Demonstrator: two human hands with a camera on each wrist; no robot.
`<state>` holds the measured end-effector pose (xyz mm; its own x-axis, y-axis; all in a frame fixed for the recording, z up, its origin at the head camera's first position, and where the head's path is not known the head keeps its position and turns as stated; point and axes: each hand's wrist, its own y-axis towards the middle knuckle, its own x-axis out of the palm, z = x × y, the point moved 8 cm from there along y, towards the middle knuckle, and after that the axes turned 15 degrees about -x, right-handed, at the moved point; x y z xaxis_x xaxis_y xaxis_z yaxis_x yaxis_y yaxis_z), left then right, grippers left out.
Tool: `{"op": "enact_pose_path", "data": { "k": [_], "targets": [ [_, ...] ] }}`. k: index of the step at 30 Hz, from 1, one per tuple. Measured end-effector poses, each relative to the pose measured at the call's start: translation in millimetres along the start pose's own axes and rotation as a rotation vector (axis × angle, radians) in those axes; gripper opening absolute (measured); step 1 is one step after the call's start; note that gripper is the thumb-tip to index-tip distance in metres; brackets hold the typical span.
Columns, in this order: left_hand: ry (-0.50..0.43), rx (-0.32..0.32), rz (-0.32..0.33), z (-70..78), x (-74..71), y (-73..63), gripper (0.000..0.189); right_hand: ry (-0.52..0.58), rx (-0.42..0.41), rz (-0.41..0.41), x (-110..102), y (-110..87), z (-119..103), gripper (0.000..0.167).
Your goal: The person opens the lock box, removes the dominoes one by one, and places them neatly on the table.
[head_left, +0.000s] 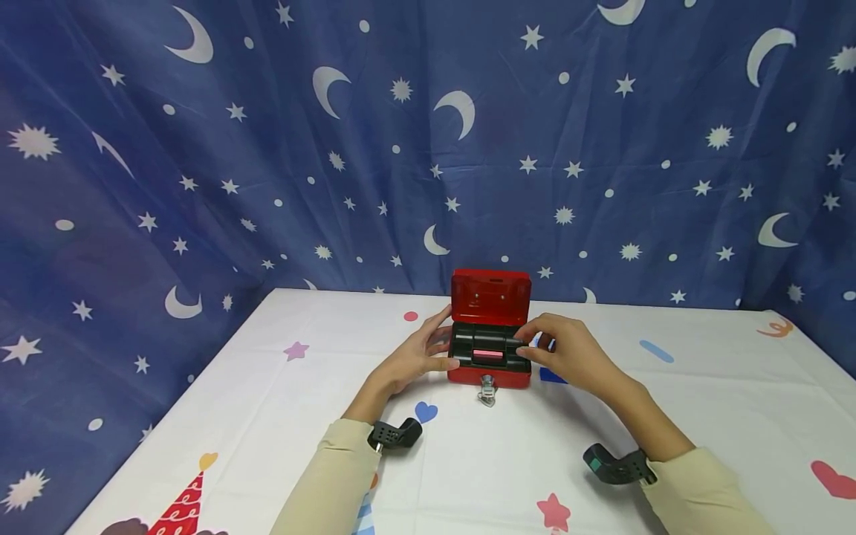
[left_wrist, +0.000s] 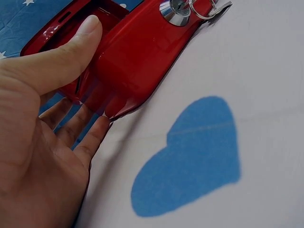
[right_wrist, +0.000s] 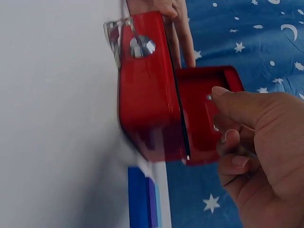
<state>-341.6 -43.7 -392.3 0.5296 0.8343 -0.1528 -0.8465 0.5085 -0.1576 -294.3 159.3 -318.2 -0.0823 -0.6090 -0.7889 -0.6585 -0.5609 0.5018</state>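
A red cash box (head_left: 490,377) stands on the table with its lid (head_left: 491,297) raised. A black tray (head_left: 484,338) with a pinkish strip in the middle fills its top. Keys on a ring (head_left: 487,399) hang at the silver front lock (left_wrist: 178,10). My left hand (head_left: 424,353) lies along the box's left side, thumb at the front rim and fairly straight fingers against the side. My right hand (head_left: 568,353) hovers at the tray's right end. In the right wrist view, its thumb and index finger are bent but apart, with nothing visible between them.
A white tablecloth (head_left: 495,461) with printed shapes covers the table, including a blue heart (left_wrist: 190,161) in front of the box. A blue patch (right_wrist: 137,197) lies right of the box. Behind the table hangs a blue curtain (head_left: 401,186) with moons and stars.
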Motion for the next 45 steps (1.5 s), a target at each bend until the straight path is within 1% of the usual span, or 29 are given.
{"op": "enact_pose_path", "data": {
  "k": [4,14,23,34,36,43,45],
  "targets": [
    [-0.002,0.006,-0.005,0.7,0.7,-0.1,0.097,0.016,-0.024,0.012,7.1,7.0,-5.0,0.017],
    [0.0,-0.001,-0.006,-0.3,1.7,-0.7,0.096,0.03,-0.001,-0.013,26.6,18.2,-8.5,0.016],
    [0.007,-0.008,-0.008,-1.2,2.9,-0.1,0.095,-0.001,0.027,-0.031,35.6,17.4,-7.2,0.012],
    [-0.001,-0.01,-0.022,-0.6,1.9,0.0,0.096,-0.023,0.06,-0.039,38.1,17.9,-6.3,0.008],
    [0.001,-0.012,-0.027,1.3,2.4,-1.3,0.097,-0.026,0.062,-0.037,38.5,18.0,-6.0,0.007],
    [-0.005,-0.02,-0.049,19.6,7.4,-15.5,0.096,-0.041,0.071,-0.036,39.8,19.1,-5.8,0.007],
    [-0.001,-0.021,-0.044,18.3,6.4,-14.4,0.096,-0.041,0.074,-0.037,40.1,19.7,-6.0,0.006]
  ]
}}
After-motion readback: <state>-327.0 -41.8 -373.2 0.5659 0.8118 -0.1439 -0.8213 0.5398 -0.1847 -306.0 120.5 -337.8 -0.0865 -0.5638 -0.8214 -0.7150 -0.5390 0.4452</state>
